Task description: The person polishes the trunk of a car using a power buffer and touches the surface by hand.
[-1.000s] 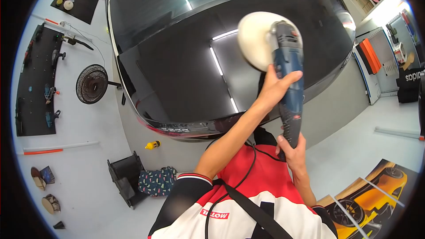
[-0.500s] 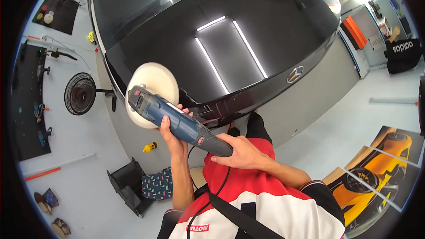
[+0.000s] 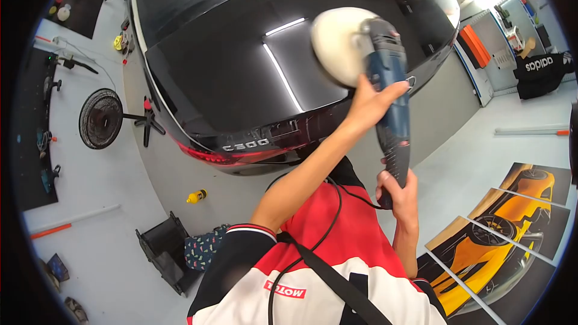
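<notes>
At far left we note a black round-caged floor fan point(image 3: 100, 118), then a small yellow plastic bottle point(image 3: 196, 196) on the floor. Next is a glossy black car point(image 3: 217, 78) lettered C300, its far end cut off by the frame's top edge. Over the right part of its rear panel we find a dark blue and black power polisher point(image 3: 395, 117) with a round off-white pad point(image 3: 336, 48). Its long axis runs nearly straight away from the wearer, pad end far, handle near. The left hand point(image 3: 374, 101) grips the housing close to the head; most of its fingers are hidden. The right hand point(image 3: 400, 194) is wrapped around the rear handle. The pad's edge is blurred, its underside hidden; we cannot confirm contact with the panel.
</notes>
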`<state>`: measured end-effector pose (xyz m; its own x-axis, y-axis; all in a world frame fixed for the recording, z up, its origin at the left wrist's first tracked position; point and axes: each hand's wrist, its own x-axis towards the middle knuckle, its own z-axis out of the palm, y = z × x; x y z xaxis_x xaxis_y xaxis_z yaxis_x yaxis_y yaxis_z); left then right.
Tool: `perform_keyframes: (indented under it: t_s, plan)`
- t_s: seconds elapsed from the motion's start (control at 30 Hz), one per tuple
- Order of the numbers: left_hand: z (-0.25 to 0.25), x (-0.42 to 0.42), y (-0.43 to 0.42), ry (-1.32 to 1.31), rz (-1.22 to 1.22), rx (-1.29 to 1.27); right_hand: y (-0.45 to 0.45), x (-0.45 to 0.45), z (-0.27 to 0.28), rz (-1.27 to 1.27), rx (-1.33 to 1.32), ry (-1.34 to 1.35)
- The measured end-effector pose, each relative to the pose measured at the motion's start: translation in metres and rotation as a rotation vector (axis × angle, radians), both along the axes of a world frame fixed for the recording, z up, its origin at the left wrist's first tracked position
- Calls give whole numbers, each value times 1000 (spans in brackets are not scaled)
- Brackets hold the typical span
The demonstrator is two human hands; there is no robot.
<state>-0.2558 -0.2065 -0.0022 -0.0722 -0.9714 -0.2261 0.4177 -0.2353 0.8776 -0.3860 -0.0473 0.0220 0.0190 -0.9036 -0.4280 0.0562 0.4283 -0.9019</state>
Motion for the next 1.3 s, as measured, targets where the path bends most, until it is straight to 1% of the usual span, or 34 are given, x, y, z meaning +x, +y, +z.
perform_keyframes:
  t_s: [0.07,0.13,0.2,0.27,0.3,0.33,0.37,0.4,0.43,0.47,0.5,0.53,0.6,0.67,0.73,0.77,0.8,0.83,0.87,0.9,0.93,0.97,1.0,1.03,1.07,1.13,1.2,1.23,1.3]
  plan:
    - [0,-5,-7,-68,-104,61,-1,5,1,-28,-10,-9]
    - [-4,-3,-7,-84,-91,48,-1,5,0,-29,-5,-12]
    - [-13,7,5,-45,5,-42,1,5,1,14,34,7]
    - [-9,32,29,-41,131,-42,3,10,-1,179,88,83]
    - [8,54,43,-97,142,-85,3,13,-5,263,79,103]
    - [-10,63,53,-78,264,-22,0,18,-8,364,22,148]
    - [-22,80,67,-57,296,-8,-4,24,-2,427,-55,172]
    - [-7,91,81,5,344,46,-9,31,-3,474,-87,109]
    - [-10,100,92,-45,438,63,-16,32,-8,587,-144,151]
    - [-14,109,98,-69,494,76,-23,37,-9,603,-200,90]
    - [-24,119,106,31,530,95,-32,39,-10,681,-161,87]
    - [-16,119,107,52,599,96,-41,39,-11,765,-125,80]
    - [-8,113,105,82,724,67,-56,33,-8,809,-126,95]
    - [-11,106,99,105,718,57,-64,26,-3,855,-145,108]
    - [-13,88,84,37,629,72,-66,7,1,734,-192,119]
    - [-12,79,75,27,567,76,-70,-3,12,745,-122,189]
    - [-15,68,63,-1,519,55,-66,-12,7,744,-125,188]
    - [-10,57,49,-7,436,33,-60,-20,-1,604,-139,96]
    - [-9,45,34,-68,379,-17,-56,-27,-5,466,-155,8]
    - [-13,34,17,-65,304,-64,-55,-32,-4,471,-165,14]
    - [-26,18,-2,-137,311,-69,-54,-36,-2,377,-106,25]
    - [7,8,-12,-72,210,-123,-53,-37,-1,283,-46,34]
    - [1,0,-27,-69,156,-105,-52,-36,-4,294,-53,37]
    - [-8,-8,-42,-54,123,-117,-53,-31,-10,191,-73,37]
    - [-7,-11,-50,-27,78,-138,-54,-24,-13,89,-95,35]
    - [-4,-5,-59,-40,-5,-41,-54,-3,-9,38,-107,25]
    - [1,16,-51,-100,-8,10,-45,27,-7,16,-109,8]
    - [3,32,-42,-134,8,22,-36,44,-10,14,-103,18]
    - [-3,76,-20,-113,31,-13,-14,80,-18,20,-72,36]
